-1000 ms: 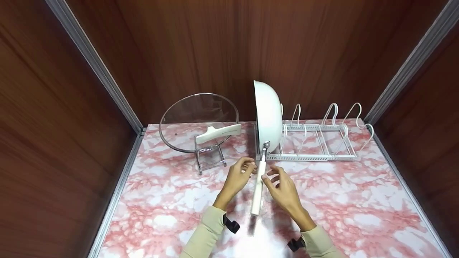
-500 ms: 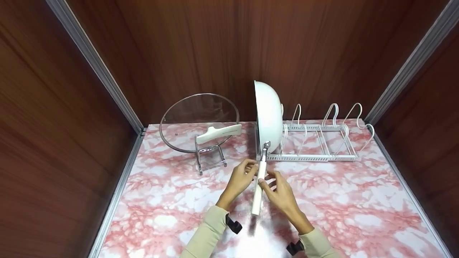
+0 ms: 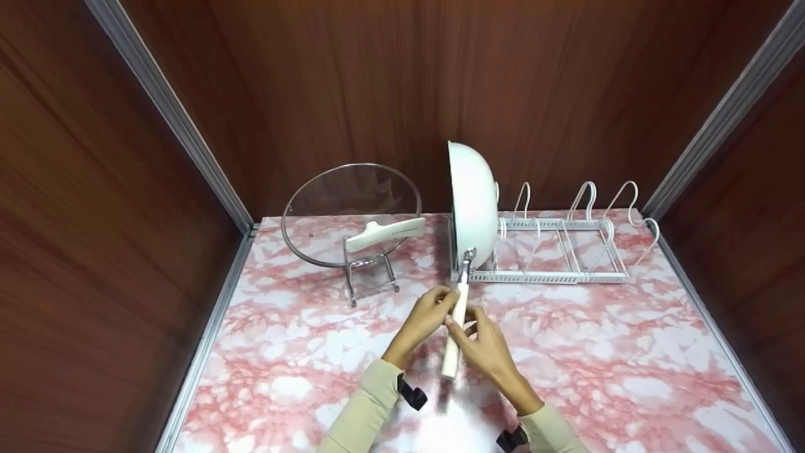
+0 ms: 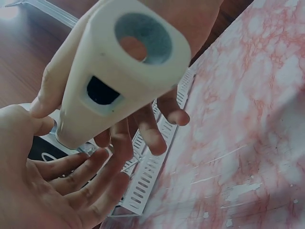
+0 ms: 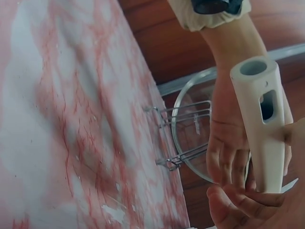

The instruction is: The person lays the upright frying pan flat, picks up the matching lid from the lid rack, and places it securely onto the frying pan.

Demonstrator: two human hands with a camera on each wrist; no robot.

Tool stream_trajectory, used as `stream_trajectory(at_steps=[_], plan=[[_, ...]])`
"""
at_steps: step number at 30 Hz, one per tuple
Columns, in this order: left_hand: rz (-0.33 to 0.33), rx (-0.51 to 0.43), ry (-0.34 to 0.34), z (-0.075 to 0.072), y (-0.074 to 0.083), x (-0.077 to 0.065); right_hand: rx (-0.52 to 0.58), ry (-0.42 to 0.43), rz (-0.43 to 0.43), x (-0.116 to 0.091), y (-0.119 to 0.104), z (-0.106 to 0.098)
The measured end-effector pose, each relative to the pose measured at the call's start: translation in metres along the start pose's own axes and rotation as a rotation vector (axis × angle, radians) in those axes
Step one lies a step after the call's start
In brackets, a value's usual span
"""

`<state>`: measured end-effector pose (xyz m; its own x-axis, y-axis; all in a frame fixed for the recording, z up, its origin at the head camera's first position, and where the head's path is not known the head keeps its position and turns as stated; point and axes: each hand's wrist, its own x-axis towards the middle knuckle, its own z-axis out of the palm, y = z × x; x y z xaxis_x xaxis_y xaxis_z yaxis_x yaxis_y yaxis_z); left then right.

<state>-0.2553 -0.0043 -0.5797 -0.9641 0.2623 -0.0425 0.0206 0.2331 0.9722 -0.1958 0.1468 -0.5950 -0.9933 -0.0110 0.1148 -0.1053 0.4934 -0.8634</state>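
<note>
A pale mint wok [image 3: 475,195] stands on its side in the left end of a white wire rack [image 3: 547,277], its cream handle [image 3: 450,362] pointing toward me. My right hand [image 3: 487,346] holds the handle loosely, thumb across the top and fingers curled below. On the other side, my left hand [image 3: 427,318] has its thumb at the handle's edge. The left wrist view shows the left hand's loose fingers [image 4: 71,167] beneath the handle. Hollow at its end, the handle has a slot in its side in the right wrist view.
Left of the wok, a glass lid [image 3: 352,189] with a cream grip [image 3: 385,234] leans upright in a chrome stand [image 3: 371,283]. The rack's white wire loops [image 3: 591,195] rise to the right. Brown wood-grain panels [image 3: 352,75] enclose the red-and-white marbled tabletop [image 3: 604,365].
Both hands have come closer together and slid a little toward me along the handle. The right thumb now lies farther across it. The wok, lid and rack have stayed put.
</note>
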Motion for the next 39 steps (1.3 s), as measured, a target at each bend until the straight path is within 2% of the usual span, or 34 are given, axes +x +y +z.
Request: stream_trajectory(at_steps=[4, 8, 15, 22, 31, 35, 39], plan=[[-0.010, -0.013, -0.009, 0.002, 0.000, 0.000, 0.018, -0.005, 0.019, -0.002, 0.000, 0.002], [-0.031, -0.098, -0.046, 0.004, -0.002, 0.000, 0.040, -0.009, 0.035, -0.004, -0.001, 0.005], [-0.055, -0.222, -0.093, 0.007, -0.004, 0.001, 0.178, -0.052, 0.125, -0.007, -0.008, 0.009], [-0.095, -0.324, -0.136, 0.010, -0.004, 0.002, 0.191, -0.047, 0.133, -0.008, -0.008, 0.015], [-0.125, -0.465, -0.235, 0.011, -0.003, 0.005, 0.378, -0.126, 0.239, -0.010, -0.014, 0.017], [-0.133, -0.518, -0.258, 0.011, -0.003, 0.007, 0.501, -0.168, 0.270, -0.010, -0.017, 0.019], [-0.142, -0.554, -0.260, 0.013, -0.002, 0.009, 0.580, -0.192, 0.307, -0.011, -0.019, 0.020]])
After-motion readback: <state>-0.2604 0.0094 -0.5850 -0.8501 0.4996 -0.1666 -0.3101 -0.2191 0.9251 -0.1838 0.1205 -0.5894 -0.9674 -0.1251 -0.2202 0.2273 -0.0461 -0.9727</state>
